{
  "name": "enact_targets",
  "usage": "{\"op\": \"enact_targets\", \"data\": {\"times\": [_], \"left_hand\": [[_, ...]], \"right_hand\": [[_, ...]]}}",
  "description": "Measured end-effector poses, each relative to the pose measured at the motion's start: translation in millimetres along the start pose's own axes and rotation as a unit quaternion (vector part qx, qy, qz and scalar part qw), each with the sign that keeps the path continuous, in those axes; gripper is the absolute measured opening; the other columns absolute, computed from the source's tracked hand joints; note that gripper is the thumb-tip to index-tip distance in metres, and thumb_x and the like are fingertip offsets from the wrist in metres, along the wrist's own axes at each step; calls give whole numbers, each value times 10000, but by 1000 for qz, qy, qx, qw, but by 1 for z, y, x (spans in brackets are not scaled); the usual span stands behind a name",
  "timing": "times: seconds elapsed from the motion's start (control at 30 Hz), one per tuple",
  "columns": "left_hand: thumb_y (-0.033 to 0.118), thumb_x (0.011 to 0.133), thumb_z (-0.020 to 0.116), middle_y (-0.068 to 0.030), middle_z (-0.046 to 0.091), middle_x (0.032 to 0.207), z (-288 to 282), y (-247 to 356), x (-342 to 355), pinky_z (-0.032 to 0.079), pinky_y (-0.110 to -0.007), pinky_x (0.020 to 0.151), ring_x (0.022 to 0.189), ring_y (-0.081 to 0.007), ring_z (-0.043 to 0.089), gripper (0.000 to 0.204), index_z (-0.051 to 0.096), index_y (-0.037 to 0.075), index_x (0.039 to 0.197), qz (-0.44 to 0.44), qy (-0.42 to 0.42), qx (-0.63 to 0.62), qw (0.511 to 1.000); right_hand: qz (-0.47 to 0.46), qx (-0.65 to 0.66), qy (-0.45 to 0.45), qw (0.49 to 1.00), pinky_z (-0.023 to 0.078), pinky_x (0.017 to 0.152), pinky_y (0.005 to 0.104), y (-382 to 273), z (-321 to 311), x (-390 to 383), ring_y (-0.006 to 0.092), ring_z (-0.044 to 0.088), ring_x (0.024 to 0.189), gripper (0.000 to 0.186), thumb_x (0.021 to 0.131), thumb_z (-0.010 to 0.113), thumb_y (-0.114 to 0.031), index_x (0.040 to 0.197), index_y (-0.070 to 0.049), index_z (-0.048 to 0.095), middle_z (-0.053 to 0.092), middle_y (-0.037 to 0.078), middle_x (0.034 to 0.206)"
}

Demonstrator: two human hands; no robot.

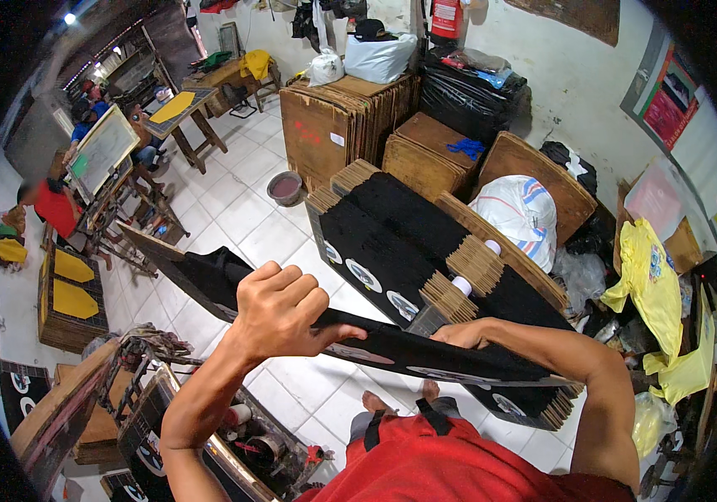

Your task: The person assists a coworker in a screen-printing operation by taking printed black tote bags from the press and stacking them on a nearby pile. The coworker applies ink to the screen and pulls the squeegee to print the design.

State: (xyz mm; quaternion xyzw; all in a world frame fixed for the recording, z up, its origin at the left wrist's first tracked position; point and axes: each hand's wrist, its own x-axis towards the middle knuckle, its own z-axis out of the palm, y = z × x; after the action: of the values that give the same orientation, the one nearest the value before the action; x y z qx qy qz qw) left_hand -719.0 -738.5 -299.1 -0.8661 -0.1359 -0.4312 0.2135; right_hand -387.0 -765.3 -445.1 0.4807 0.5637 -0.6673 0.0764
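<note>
A long, thin board (pixel 174 255) draped in black fabric with round pale prints lies slanted across my front. My left hand (pixel 283 309) is closed over its upper edge, thumb pointing right. My right hand (pixel 463 333) grips the same board farther right, its fingertips hidden by the fabric. Just beyond stand stacks of thin boards (pixel 400 217) covered in black fabric with round prints, their brown ends fanned out. Small white cylinders (pixel 460 284) sit between the bundles.
Wooden board piles (pixel 312 134), a white sack (pixel 509 213) and a grey bucket (pixel 285 188) lie beyond. Yellow garments (pixel 651 284) crowd the right. A metal cart (pixel 258 443) stands lower left, beside wooden frames. People (pixel 57 201) sit at screens and tables upper left.
</note>
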Motion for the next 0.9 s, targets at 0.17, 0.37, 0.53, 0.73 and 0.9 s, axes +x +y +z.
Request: {"op": "enact_targets", "data": {"times": [0.17,0.37,0.53,0.73,0.9], "left_hand": [[533,478,766,20,267,468,3,3,11,194,-279,420,402,-132,277,632,272,138,480,0,3,-17,1000],[497,518,770,22,308,470,1,3,22,232,-262,428,411,-122,333,569,333,134,484,3,-41,-4,999],[490,516,772,22,313,468,1,1,30,239,-265,430,405,-126,334,564,338,131,486,-1,-34,-7,999],[511,487,771,9,273,475,11,-6,32,215,-287,428,411,-153,291,608,308,117,496,-8,-8,-10,1000],[504,480,773,2,288,473,22,-18,29,241,-287,428,413,-158,328,597,320,115,493,-16,-1,-9,1000]], "right_hand": [[-18,67,-80,994,441,622,216,25,-6,-9,48,543,747,193,777,598,-56,968,-49,623,613,-23,836],[-155,53,113,980,370,588,186,17,-28,-38,24,465,667,143,802,665,-204,815,-76,604,542,-70,722],[-245,-31,289,925,315,523,193,-28,-46,-96,14,403,606,141,844,615,-173,867,-40,573,468,-73,669],[-278,-137,419,853,341,511,217,-90,-15,-167,35,415,589,124,832,606,-135,840,-14,576,481,-45,646],[-326,-274,256,868,473,581,271,-127,39,-203,167,619,654,207,798,656,-193,866,0,628,634,95,731]]}}
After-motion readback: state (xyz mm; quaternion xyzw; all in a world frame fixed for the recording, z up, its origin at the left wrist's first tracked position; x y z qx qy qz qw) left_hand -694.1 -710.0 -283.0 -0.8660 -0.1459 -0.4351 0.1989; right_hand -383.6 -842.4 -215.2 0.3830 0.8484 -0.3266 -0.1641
